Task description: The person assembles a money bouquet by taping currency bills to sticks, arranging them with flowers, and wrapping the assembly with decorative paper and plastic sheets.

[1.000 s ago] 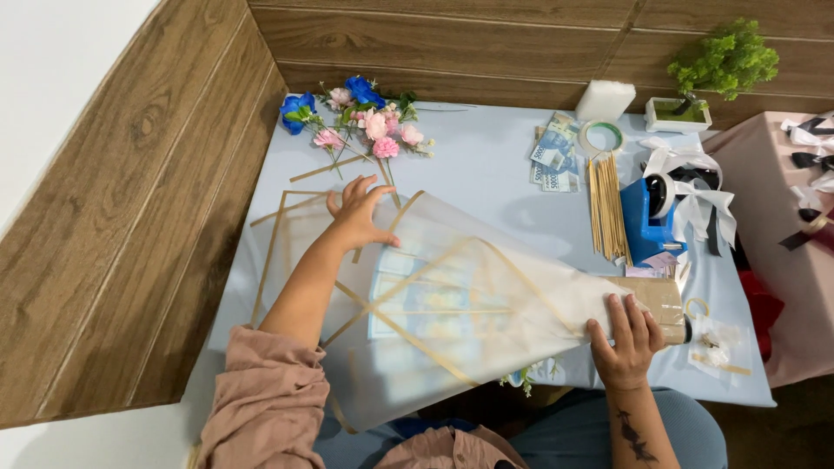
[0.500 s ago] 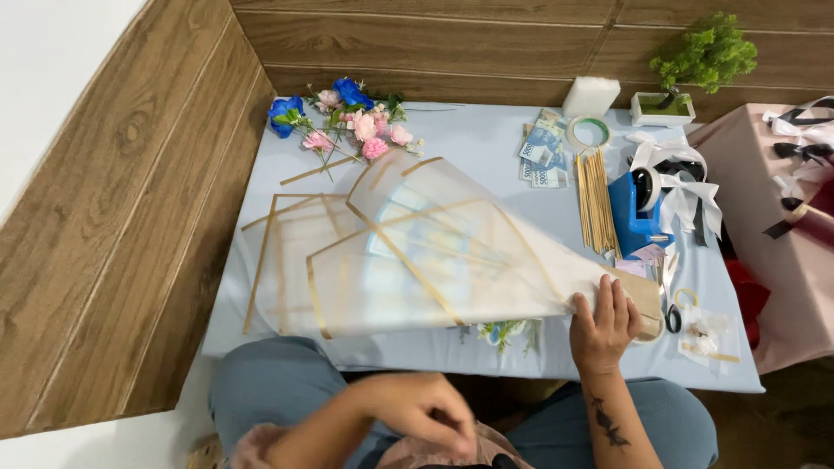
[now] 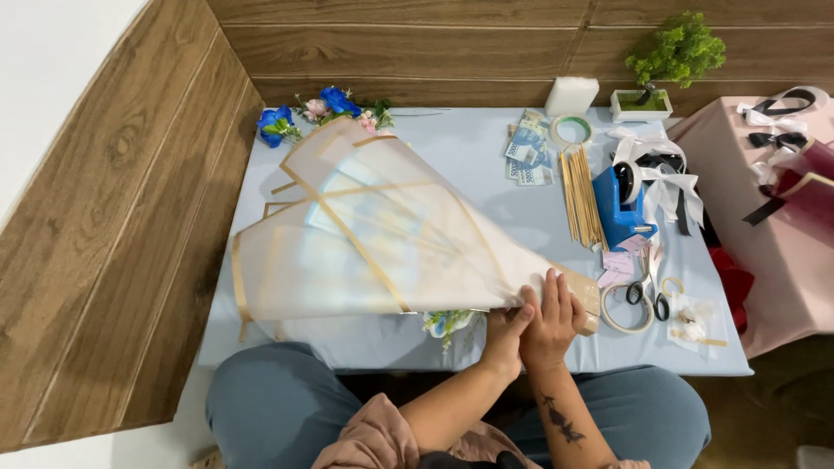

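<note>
Wrap (image 3: 365,243), cone, left of the tape dispenser (image 3: 621,204): both hands, left (image 3: 508,334) and right (image 3: 552,317), clamp its neck; we pinch evenly, keeping folds gathered.

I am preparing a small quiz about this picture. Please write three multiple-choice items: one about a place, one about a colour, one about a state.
1. Where are both hands?
A. on the cone's narrow end
B. on the scissors
C. on the plant

2. What colour is the tape dispenser?
A. red
B. blue
C. green

3. How is the wrapping paper?
A. flat
B. crumpled
C. rolled into a cone

Key: 1 A, the left hand and right hand grip the wrapping paper there; 2 B, the tape dispenser is blue; 3 C, it fans wide leftward.
</note>
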